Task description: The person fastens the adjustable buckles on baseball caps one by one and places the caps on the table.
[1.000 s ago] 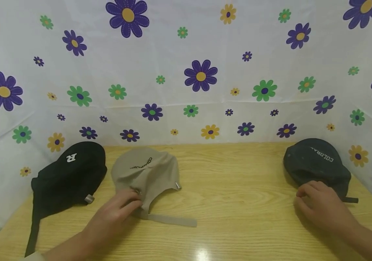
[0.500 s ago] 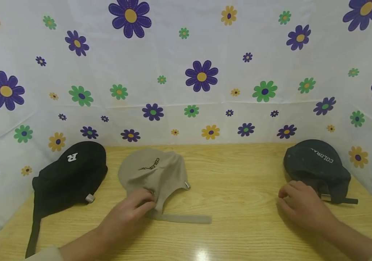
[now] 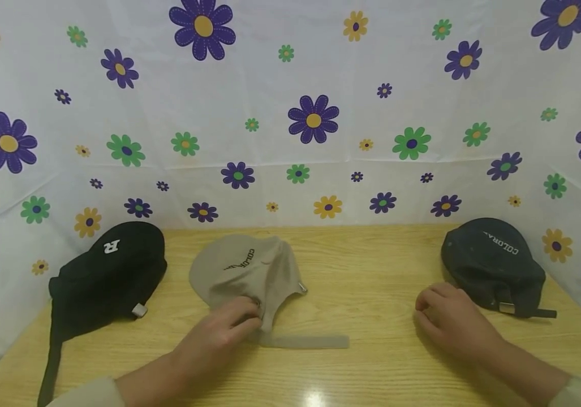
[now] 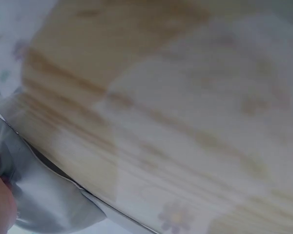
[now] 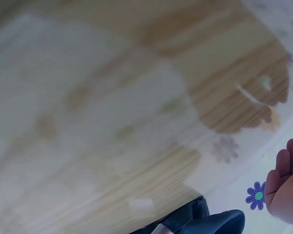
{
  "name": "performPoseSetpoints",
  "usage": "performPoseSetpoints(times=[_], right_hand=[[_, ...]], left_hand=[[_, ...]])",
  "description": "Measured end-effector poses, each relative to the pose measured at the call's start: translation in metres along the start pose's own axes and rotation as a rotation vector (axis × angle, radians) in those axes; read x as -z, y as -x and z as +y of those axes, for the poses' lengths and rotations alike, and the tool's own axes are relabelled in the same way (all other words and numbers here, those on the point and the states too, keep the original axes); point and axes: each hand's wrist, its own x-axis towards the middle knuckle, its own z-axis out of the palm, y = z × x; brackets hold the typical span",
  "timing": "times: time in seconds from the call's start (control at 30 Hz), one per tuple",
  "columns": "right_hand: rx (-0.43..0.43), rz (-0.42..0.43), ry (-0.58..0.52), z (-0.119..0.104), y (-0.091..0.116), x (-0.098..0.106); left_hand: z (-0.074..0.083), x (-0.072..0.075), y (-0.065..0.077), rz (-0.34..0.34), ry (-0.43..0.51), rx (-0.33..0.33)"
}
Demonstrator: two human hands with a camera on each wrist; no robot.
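Observation:
In the head view my left hand [image 3: 216, 333] pinches the near edge of a beige cap [image 3: 234, 265] with dark lettering. The cap lies crumpled on the table, its loose strap [image 3: 315, 342] stretching right and a metal buckle [image 3: 302, 288] at its right edge. At the left border of the left wrist view, fingers [image 4: 0, 204] press into this cap's fabric [image 4: 49, 204]. My right hand [image 3: 455, 319] hovers low over the wood, fingers loosely bent around nothing. Just right of it sits a dark navy cap [image 3: 478, 254], also partly visible in the right wrist view.
A black cap [image 3: 117, 282] with a white letter R lies at the left, its strap [image 3: 51, 362] trailing toward the near edge. Behind the wooden table [image 3: 361, 282] hangs a white cloth [image 3: 249, 73] printed with flowers, wrapping round both sides.
My left hand has slid the beige cap to the right. The right hand has withdrawn leftward from the navy cap, uncovering its buckle. The black cap stays in place.

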Motion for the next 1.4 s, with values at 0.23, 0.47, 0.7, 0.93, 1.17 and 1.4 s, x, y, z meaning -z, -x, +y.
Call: performPoseSetpoints(times=[0.23, 0.47, 0.7, 0.93, 1.17, 1.4], right_hand=[[0.063, 0.03, -0.002, -0.005, -0.003, -0.005], [0.102, 0.044, -0.008, -0.007, -0.005, -0.009], [0.068, -0.004, -0.031, -0.014, -0.006, -0.008], [0.062, -0.024, -0.055, -0.02, -0.008, -0.006], [0.12, -0.011, -0.132, -0.031, -0.013, -0.011], [0.139, -0.101, -0.129, -0.039, -0.018, -0.013]], left_hand=[[0.007, -0.009, -0.012, 0.056, 0.056, -0.096], [0.013, -0.017, -0.024, 0.044, 0.075, -0.147], [0.019, -0.032, -0.035, 0.042, 0.047, -0.224], [0.025, -0.047, -0.05, 0.011, 0.069, -0.308], [0.031, -0.058, -0.063, -0.023, 0.057, -0.353], [0.027, -0.056, -0.064, -0.032, 0.034, -0.338]])
